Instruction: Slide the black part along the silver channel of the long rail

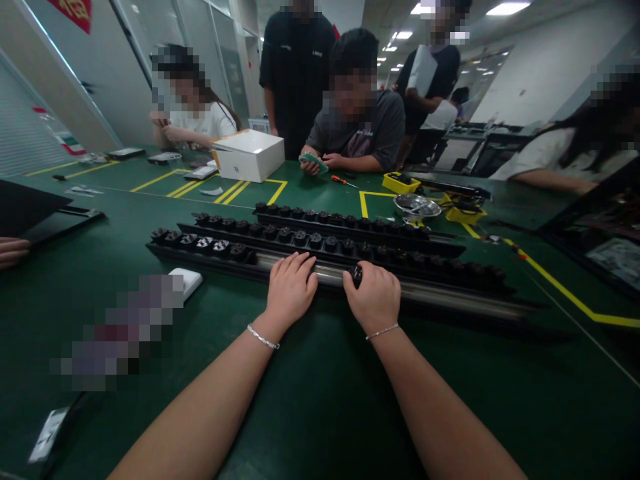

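Resting flat, fingers spread, the left hand (289, 288) on a long metal rail (450, 298); right hand (374, 294) curled around a small black part (357, 274), green worktop (320, 393) beneath.

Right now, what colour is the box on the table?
White; the box shows best in the head view, on the green table.

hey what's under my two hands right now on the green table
Both hands, left hand and right hand, rest on a long grey rail lying along the black socket strips. A small black part shows by the right thumb. The rail's stretch beneath the palms is covered.
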Tool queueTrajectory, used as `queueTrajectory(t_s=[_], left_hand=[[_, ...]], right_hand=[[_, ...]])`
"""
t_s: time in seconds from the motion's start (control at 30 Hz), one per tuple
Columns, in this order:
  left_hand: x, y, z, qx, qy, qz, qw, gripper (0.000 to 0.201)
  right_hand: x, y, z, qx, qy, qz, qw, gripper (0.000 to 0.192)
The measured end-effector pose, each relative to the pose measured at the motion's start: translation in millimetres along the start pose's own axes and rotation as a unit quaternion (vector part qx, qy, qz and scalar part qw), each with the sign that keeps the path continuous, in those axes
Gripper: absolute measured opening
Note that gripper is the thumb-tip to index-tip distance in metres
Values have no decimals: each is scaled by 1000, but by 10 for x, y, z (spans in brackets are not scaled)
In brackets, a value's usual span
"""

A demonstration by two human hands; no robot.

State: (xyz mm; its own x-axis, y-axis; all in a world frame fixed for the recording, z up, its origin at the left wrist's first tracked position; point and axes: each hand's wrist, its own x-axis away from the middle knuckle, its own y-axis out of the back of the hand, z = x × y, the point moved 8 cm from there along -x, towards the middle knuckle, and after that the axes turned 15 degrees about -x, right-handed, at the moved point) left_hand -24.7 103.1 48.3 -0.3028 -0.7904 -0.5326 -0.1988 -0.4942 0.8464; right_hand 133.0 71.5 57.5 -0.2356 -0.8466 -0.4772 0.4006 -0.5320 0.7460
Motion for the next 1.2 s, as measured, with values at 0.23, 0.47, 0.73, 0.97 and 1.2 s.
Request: queueTrajectory(t_s=[0.23,0.47,0.73,0.97,1.2], left_hand=[[-4,-1,6,-3,0,7,1000,36],[-3,5,6,-3,2,6,1000,36],[2,0,8,-7,2,5,1000,36],[-9,4,8,-7,1,11,1000,36],[-9,2,11,-3,1,7,1000,36]], right_hand=[[-60,54,-58,2,-14,23,1000,23],[-46,60,-70,-5,-3,26,1000,25],[-17,71,-109,-20,-4,14,1000,25],[-1,100,-148,-14,-19,11,1000,27],[14,141,-166,-10,-23,-16,1000,34]])
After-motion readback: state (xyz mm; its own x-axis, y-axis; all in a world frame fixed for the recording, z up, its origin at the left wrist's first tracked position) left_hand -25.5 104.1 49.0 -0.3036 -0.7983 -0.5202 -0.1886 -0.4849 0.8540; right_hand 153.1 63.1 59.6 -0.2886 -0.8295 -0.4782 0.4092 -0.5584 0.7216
